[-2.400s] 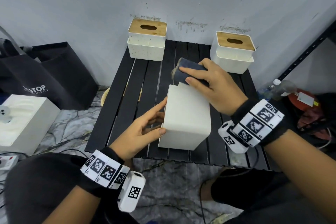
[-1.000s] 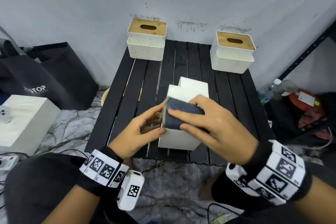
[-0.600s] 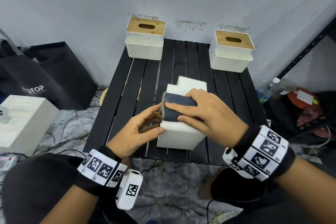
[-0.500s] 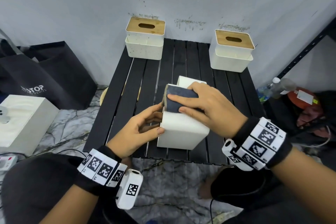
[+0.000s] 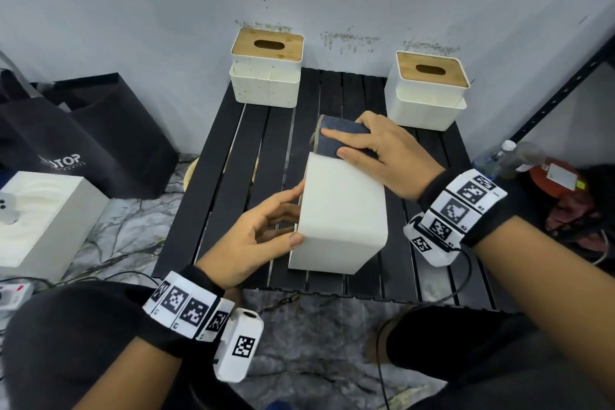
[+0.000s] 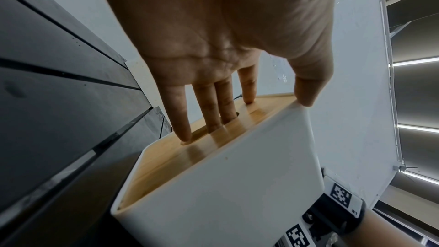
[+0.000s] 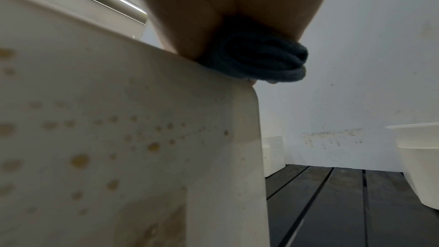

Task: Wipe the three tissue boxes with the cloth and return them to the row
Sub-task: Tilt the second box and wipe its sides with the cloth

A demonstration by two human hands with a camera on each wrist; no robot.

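On the left we see a black bag (image 5: 83, 136) and a white case (image 5: 43, 220) on the floor. Our left hand (image 5: 253, 236) braces the middle box (image 5: 339, 216), tipped on its side near the front of the slatted table (image 5: 233, 183); the left wrist view shows straight fingers (image 6: 204, 108) on its wooden lid (image 6: 190, 153) and the thumb hooked over the edge. Our right hand (image 5: 382, 153) presses the folded cloth (image 5: 336, 140) onto the box's far top edge, fingers flat over it. At the back stand a left box (image 5: 266, 70) and a right box (image 5: 429, 90), well apart. A bottle (image 5: 496, 156) lies far right.
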